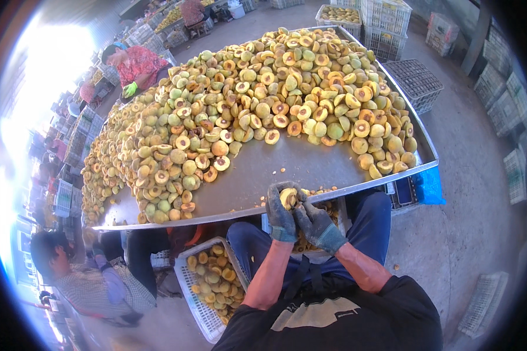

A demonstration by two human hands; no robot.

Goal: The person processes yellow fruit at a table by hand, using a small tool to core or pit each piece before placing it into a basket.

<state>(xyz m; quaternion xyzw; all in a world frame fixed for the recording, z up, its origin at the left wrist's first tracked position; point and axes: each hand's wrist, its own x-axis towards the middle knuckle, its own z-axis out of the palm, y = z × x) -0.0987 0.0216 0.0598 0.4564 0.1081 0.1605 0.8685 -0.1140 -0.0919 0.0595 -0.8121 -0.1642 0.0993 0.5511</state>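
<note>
My left hand [280,217], in a dark grey knit glove, is closed around a yellow peach half [288,199] just over the near edge of the metal table [293,155]. Pressed up against it is my right hand [318,227], gloved the same way, its fingers bent in by the fruit. Whether those fingers grip a small tool or a stone is hidden. A broad heap of halved peaches [263,93], yellow and green with brown centres, covers the table's far and left parts. Small bits [322,191] lie along the near rim.
A white crate [187,281] of peach halves stands by my left knee; another container under my hands is partly hidden. One person [93,281] sits at left, another [137,64] stands across the table. Stacked crates [386,23] and a blue bag [428,186] are at right.
</note>
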